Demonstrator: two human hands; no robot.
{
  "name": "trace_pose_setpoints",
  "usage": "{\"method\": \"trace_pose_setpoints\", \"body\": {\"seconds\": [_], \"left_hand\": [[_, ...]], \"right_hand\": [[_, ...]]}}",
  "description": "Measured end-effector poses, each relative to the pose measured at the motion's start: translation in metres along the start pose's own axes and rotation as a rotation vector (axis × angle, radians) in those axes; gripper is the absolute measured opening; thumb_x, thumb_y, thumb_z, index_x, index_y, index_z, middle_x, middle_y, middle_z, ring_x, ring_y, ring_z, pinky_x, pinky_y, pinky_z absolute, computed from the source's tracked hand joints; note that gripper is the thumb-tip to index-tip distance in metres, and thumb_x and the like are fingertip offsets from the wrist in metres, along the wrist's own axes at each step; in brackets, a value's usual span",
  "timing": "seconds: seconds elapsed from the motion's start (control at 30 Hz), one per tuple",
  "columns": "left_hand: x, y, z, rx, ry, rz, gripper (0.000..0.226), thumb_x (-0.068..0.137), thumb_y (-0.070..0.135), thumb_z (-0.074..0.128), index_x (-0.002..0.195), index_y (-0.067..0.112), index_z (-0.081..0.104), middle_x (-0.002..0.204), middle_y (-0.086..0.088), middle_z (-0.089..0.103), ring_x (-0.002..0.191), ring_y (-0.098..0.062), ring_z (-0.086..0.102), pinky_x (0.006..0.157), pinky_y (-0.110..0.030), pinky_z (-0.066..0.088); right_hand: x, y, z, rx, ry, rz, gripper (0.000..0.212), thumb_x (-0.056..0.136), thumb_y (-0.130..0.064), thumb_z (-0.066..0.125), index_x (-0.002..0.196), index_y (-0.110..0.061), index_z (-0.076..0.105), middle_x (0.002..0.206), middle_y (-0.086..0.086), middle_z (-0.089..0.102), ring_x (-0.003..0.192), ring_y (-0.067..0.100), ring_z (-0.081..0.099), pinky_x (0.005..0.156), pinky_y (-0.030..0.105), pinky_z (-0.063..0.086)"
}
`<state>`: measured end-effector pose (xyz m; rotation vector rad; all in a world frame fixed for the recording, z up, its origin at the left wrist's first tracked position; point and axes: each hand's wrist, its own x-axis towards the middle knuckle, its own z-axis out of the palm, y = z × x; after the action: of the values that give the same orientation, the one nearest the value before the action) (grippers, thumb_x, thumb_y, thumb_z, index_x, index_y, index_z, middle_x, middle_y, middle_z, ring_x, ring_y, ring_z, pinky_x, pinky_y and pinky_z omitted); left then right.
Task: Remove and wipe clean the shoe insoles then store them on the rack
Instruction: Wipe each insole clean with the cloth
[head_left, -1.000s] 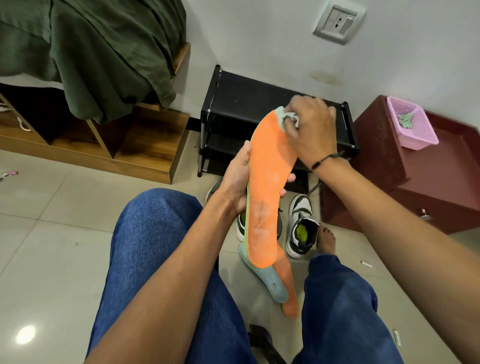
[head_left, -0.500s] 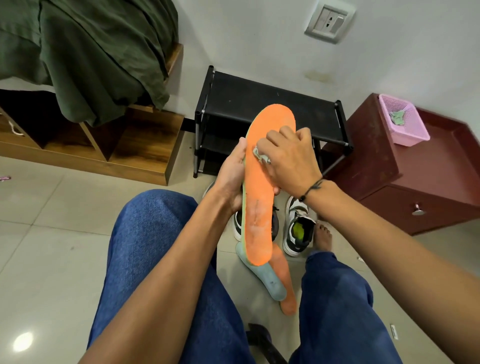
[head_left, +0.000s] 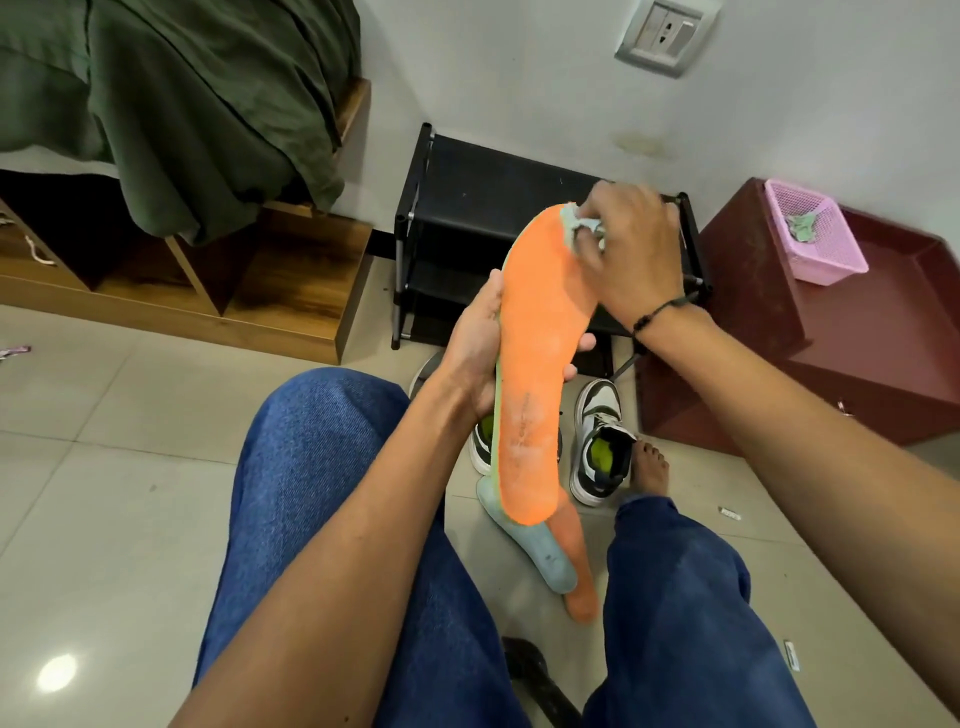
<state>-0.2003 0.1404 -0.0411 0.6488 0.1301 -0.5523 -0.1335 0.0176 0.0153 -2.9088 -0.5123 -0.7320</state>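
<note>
The right hand (head_left: 631, 254), pinching a small cloth (head_left: 582, 231), has swept back up from mid-sole to the toe of the orange insole (head_left: 540, 353) gripped by the left hand (head_left: 480, 353), so wiping continues.

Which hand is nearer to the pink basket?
Right. The right hand wipes the insole's top end with a cloth, closer to the pink basket; the left hand grips the insole's middle, farther away.

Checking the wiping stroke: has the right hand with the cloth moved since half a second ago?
Yes. The right hand and cloth went from mid-insole up to the orange insole's toe end.
</note>
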Motion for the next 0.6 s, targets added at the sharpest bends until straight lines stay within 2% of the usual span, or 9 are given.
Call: {"method": "trace_pose_setpoints", "body": {"seconds": [0.07, 0.13, 0.2, 0.27, 0.3, 0.4, 0.5, 0.6], "left_hand": [[0.002, 0.001, -0.001, -0.026, 0.068, 0.033, 0.069, 0.098, 0.057, 0.014, 0.119, 0.006, 0.056, 0.091, -0.016, 0.066, 0.068, -0.026, 0.064, 0.057, -0.033, 0.054], [0.004, 0.001, -0.004, -0.044, 0.122, 0.069, 0.061, 0.1, 0.051, 0.019, 0.107, 0.006, 0.059, 0.088, -0.012, 0.067, 0.073, -0.021, 0.065, 0.068, -0.031, 0.055], [0.005, -0.001, -0.004, -0.043, 0.158, 0.085, 0.058, 0.1, 0.05, 0.022, 0.111, 0.005, 0.056, 0.088, -0.011, 0.063, 0.079, -0.02, 0.062, 0.08, -0.032, 0.052], [0.002, -0.003, -0.002, -0.029, 0.168, 0.09, 0.062, 0.1, 0.05, 0.022, 0.121, 0.002, 0.054, 0.1, -0.016, 0.064, 0.092, -0.025, 0.062, 0.091, -0.037, 0.048], [0.001, -0.003, -0.002, -0.02, 0.167, 0.1, 0.062, 0.1, 0.05, 0.022, 0.121, 0.002, 0.054, 0.102, -0.016, 0.065, 0.094, -0.026, 0.063, 0.09, -0.038, 0.05], [0.0, -0.002, -0.003, -0.038, 0.134, 0.099, 0.06, 0.101, 0.05, 0.022, 0.11, 0.005, 0.059, 0.084, -0.013, 0.07, 0.076, -0.023, 0.069, 0.071, -0.033, 0.057], [0.0, -0.001, -0.004, -0.035, 0.134, 0.1, 0.059, 0.1, 0.052, 0.023, 0.112, 0.007, 0.059, 0.091, -0.015, 0.07, 0.075, -0.026, 0.069, 0.062, -0.038, 0.058], [-0.003, -0.001, -0.002, 0.005, 0.104, 0.08, 0.064, 0.097, 0.057, 0.022, 0.126, 0.008, 0.052, 0.105, -0.021, 0.065, 0.077, -0.032, 0.066, 0.058, -0.039, 0.056]], "right_hand": [[-0.03, -0.019, -0.008, 0.054, 0.03, -0.22, 0.012, 0.075, -0.017, 0.049, 0.08, -0.01, 0.057, 0.078, 0.008, 0.059, 0.079, 0.028, 0.05, 0.067, 0.034, 0.023], [-0.061, -0.038, -0.009, 0.083, -0.02, -0.36, 0.013, 0.075, -0.021, 0.047, 0.074, -0.011, 0.055, 0.07, 0.005, 0.055, 0.072, 0.025, 0.045, 0.064, 0.034, 0.023], [-0.077, -0.047, -0.007, 0.086, -0.071, -0.373, 0.015, 0.076, -0.023, 0.045, 0.072, -0.012, 0.055, 0.068, 0.003, 0.054, 0.069, 0.025, 0.048, 0.063, 0.035, 0.022], [-0.077, -0.045, -0.002, 0.04, -0.085, -0.337, 0.016, 0.078, -0.023, 0.044, 0.072, -0.013, 0.055, 0.067, 0.002, 0.054, 0.067, 0.026, 0.051, 0.063, 0.034, 0.022], [-0.072, -0.042, 0.0, -0.015, -0.072, -0.328, 0.015, 0.079, -0.023, 0.045, 0.072, -0.014, 0.054, 0.067, 0.002, 0.053, 0.067, 0.026, 0.051, 0.063, 0.034, 0.022], [-0.056, -0.035, 0.008, -0.138, -0.029, -0.303, 0.017, 0.084, -0.02, 0.045, 0.07, -0.015, 0.053, 0.064, 0.003, 0.052, 0.062, 0.027, 0.05, 0.061, 0.035, 0.021], [-0.038, -0.031, 0.012, -0.181, -0.039, -0.225, 0.026, 0.086, -0.022, 0.038, 0.07, -0.013, 0.057, 0.066, 0.005, 0.056, 0.063, 0.028, 0.053, 0.062, 0.033, 0.03], [-0.016, -0.02, 0.01, -0.145, -0.142, -0.08, 0.03, 0.093, -0.02, 0.033, 0.096, -0.004, 0.058, 0.096, 0.016, 0.059, 0.085, 0.035, 0.055, 0.066, 0.038, 0.033]]}}
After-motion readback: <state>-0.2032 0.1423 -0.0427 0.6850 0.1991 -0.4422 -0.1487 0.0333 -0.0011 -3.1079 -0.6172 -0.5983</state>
